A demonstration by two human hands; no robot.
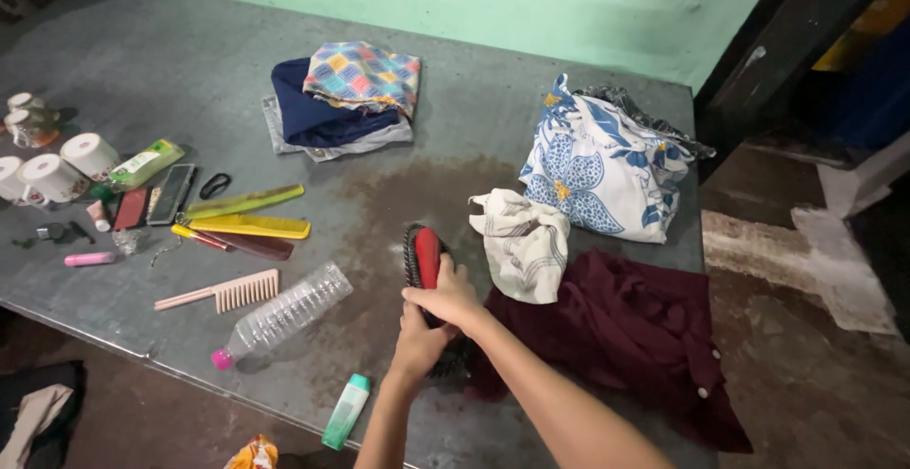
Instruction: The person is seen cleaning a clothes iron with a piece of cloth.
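Both of my hands meet over a red and black hairbrush (424, 253) on the grey table (190, 81). My right hand (451, 296) is wrapped around the brush's lower part, and my left hand (420, 341) grips just beneath it, near dark bristles at the table's front. A dark maroon garment (626, 327) lies right beside the hands. A cream patterned cloth (523, 242) sits just behind it, touching a blue and white floral cloth (597, 166).
A clear plastic bottle with a pink cap (282, 315), a pink comb (223, 292), yellow and green combs (248, 215), white cups (66, 168) and small toiletries lie at left. Folded navy and patterned clothes (341, 99) sit at the back. A green-capped tube (346, 410) rests near the front edge.
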